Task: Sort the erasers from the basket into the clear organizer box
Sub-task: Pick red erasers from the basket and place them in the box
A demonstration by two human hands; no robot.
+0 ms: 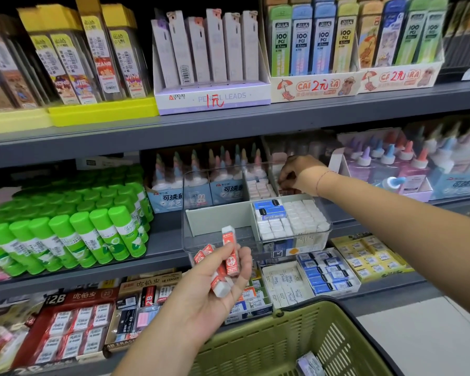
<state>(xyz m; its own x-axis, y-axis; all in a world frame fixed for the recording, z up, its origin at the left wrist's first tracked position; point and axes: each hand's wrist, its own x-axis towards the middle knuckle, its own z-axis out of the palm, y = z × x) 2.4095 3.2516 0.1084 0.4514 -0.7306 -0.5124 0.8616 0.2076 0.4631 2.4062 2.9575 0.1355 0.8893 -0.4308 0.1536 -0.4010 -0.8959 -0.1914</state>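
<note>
Left hand [215,290], palm up, grips several red erasers [229,251] just in front of the organizer box [324,232], long axes toward it. Right hand [296,173] reaches into its back right compartment, fingers bent; hold unclear. Basket [310,304] sits below the box, one eraser [310,365] inside.

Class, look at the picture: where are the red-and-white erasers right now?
Head view: the red-and-white erasers are bunched in the left hand, low centre, just in front of the clear organizer box and above the green basket.

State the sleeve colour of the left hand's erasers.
Orange-red with white, on the small white block erasers in the left hand; head view.
</note>
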